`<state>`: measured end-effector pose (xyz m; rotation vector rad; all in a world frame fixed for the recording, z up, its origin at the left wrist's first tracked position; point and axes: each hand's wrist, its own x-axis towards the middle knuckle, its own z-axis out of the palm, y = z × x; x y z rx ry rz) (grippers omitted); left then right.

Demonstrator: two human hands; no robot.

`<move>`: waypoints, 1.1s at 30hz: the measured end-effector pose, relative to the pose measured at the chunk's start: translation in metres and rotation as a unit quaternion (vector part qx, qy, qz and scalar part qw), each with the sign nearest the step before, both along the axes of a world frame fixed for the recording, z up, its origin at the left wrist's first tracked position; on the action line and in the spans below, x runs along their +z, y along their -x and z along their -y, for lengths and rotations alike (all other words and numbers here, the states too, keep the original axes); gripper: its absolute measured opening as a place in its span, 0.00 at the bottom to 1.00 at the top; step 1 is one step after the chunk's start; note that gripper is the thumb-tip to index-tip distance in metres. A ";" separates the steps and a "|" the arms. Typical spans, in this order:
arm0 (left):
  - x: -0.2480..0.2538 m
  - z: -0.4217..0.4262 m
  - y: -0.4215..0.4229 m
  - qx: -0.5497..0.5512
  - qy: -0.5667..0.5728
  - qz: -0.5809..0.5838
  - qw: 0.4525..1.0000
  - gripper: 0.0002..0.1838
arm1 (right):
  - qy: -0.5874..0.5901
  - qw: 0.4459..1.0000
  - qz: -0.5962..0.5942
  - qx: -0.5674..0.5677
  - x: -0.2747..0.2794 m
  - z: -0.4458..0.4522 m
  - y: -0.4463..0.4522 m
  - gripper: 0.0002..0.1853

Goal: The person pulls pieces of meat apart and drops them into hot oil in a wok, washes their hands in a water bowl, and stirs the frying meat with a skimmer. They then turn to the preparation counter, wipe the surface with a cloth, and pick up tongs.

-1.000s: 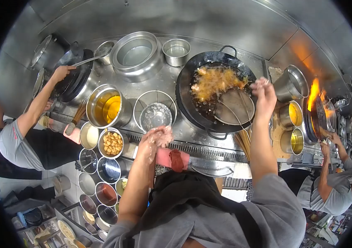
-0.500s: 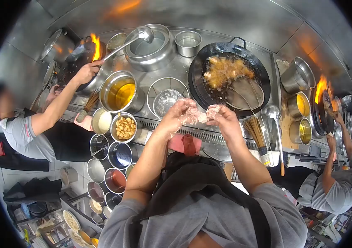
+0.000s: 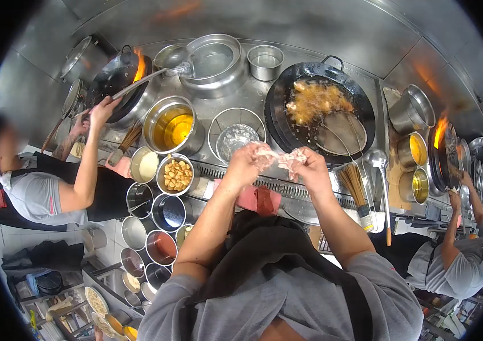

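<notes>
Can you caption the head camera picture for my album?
Left hand and right hand hold pale food near a wok of golden pieces.

The left forearm [image 3: 210, 223] and right forearm [image 3: 337, 220] slant inward toward the far side, elbows bent. The left hand [image 3: 247, 163] and right hand [image 3: 313, 170] nearly meet, fingers curled in pinching grips.

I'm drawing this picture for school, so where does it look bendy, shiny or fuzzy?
Head view: the counter bends into a curve, and the corners are black; head view: orange glare shows on the steel wall; head view: the pale food in the left hand and right hand has fuzzy edges.
</notes>
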<state>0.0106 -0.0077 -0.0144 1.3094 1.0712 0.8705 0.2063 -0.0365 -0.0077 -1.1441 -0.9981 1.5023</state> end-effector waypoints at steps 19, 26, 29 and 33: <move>-0.016 -0.001 0.019 0.084 0.154 0.198 0.964 0.11 | 0.031 0.983 -0.115 -0.142 -0.004 -0.008 -0.001 0.06; -0.025 0.000 0.028 0.103 0.163 0.278 0.941 0.14 | 0.009 0.989 -0.024 -0.144 -0.046 -0.019 -0.039 0.08; -0.034 -0.002 0.034 0.081 0.175 0.260 0.946 0.15 | -0.036 0.983 0.026 -0.178 -0.073 -0.043 -0.056 0.13; -0.042 0.000 0.036 0.100 0.193 0.247 0.944 0.13 | 0.036 0.982 0.124 -0.136 -0.065 -0.092 -0.091 0.18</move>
